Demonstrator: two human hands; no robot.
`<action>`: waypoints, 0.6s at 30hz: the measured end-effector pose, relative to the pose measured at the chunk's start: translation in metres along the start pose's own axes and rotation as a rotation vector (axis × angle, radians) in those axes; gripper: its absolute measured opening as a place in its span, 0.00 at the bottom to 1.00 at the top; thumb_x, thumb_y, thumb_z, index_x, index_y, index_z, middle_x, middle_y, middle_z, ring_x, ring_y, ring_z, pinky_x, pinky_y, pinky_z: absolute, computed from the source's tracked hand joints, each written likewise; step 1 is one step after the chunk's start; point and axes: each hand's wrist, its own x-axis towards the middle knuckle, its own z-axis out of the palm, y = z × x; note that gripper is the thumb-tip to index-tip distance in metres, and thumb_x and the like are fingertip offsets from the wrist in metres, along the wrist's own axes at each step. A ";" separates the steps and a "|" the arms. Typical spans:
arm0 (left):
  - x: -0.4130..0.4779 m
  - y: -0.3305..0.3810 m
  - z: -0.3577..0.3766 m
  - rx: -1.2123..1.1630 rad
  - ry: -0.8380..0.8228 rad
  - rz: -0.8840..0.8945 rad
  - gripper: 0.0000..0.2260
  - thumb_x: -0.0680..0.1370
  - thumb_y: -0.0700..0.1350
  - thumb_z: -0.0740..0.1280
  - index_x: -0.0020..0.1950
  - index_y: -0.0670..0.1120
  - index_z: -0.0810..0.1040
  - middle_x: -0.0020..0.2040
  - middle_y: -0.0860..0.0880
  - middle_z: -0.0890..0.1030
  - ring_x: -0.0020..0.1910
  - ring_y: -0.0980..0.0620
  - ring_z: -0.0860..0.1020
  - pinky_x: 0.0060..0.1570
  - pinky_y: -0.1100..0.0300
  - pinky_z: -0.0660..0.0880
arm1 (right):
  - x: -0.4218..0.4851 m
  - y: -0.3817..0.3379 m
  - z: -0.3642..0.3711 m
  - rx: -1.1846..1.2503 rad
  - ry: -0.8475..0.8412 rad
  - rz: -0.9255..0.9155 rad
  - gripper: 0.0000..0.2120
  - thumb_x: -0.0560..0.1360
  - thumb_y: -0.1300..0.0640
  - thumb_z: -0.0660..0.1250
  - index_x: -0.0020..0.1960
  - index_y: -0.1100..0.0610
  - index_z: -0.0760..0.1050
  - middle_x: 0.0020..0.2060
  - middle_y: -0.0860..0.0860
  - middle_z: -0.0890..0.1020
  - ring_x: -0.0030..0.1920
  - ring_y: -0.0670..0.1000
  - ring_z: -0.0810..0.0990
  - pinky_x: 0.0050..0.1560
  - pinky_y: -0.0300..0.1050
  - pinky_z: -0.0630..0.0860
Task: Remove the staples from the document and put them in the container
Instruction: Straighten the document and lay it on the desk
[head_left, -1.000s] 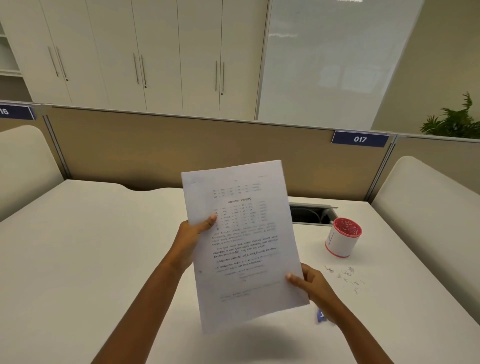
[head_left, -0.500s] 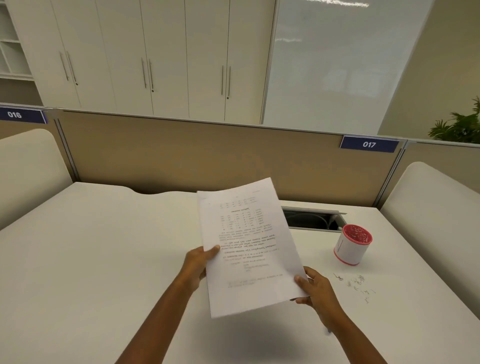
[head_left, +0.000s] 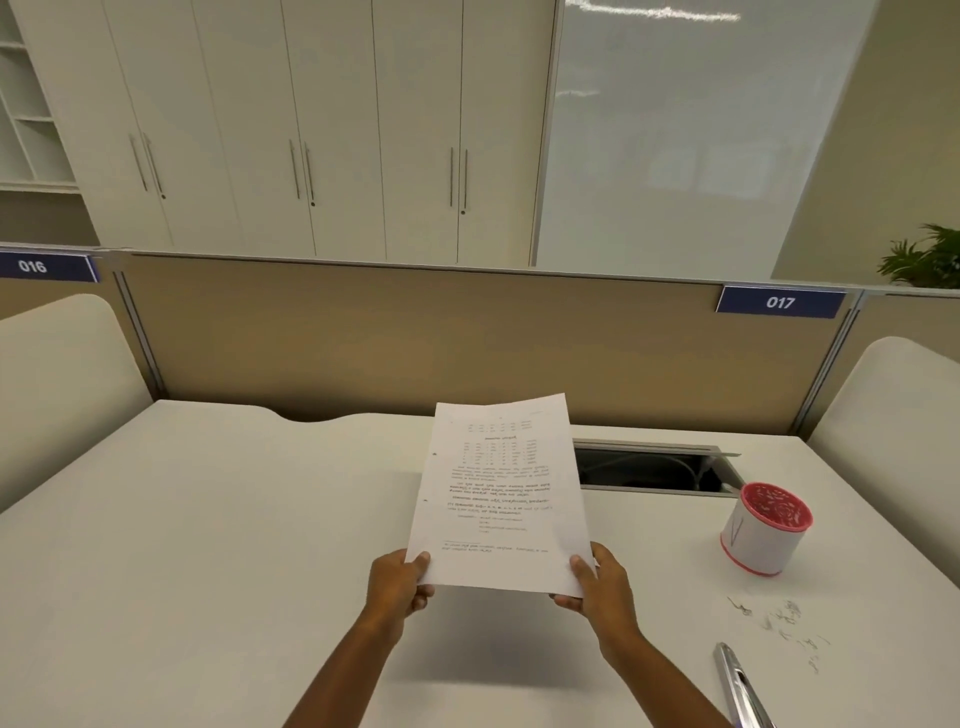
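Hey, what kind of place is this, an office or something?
Most likely an open-plan office: a white desk backs onto a tan cubicle partition carrying a numbered workstation tag reading 017, with tall white storage cabinets behind.

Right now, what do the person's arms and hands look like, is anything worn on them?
Both are bare. The left hand and right hand wear no gloves, and no rings show on the visible fingers. The left forearm and right forearm have no sleeve down to the frame's bottom edge, and neither wrist shows a watch or bracelet.
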 end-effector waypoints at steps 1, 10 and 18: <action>0.008 0.001 -0.005 -0.003 0.021 -0.003 0.06 0.78 0.36 0.60 0.51 0.35 0.74 0.34 0.45 0.75 0.26 0.52 0.68 0.17 0.69 0.67 | 0.005 -0.002 0.009 -0.014 -0.018 -0.001 0.18 0.78 0.63 0.57 0.67 0.64 0.63 0.62 0.60 0.73 0.50 0.57 0.77 0.26 0.34 0.78; 0.097 0.006 -0.042 0.050 0.115 -0.050 0.05 0.77 0.36 0.61 0.46 0.34 0.73 0.31 0.44 0.73 0.24 0.51 0.68 0.15 0.70 0.66 | 0.056 -0.009 0.083 -0.070 -0.122 0.067 0.16 0.77 0.65 0.58 0.65 0.63 0.63 0.56 0.56 0.71 0.51 0.54 0.74 0.25 0.33 0.77; 0.147 -0.007 -0.069 0.098 0.177 -0.077 0.10 0.78 0.36 0.60 0.36 0.37 0.70 0.30 0.45 0.70 0.26 0.50 0.66 0.14 0.70 0.63 | 0.078 0.003 0.122 -0.193 -0.181 0.052 0.17 0.77 0.66 0.59 0.65 0.63 0.65 0.54 0.57 0.74 0.51 0.53 0.74 0.29 0.32 0.77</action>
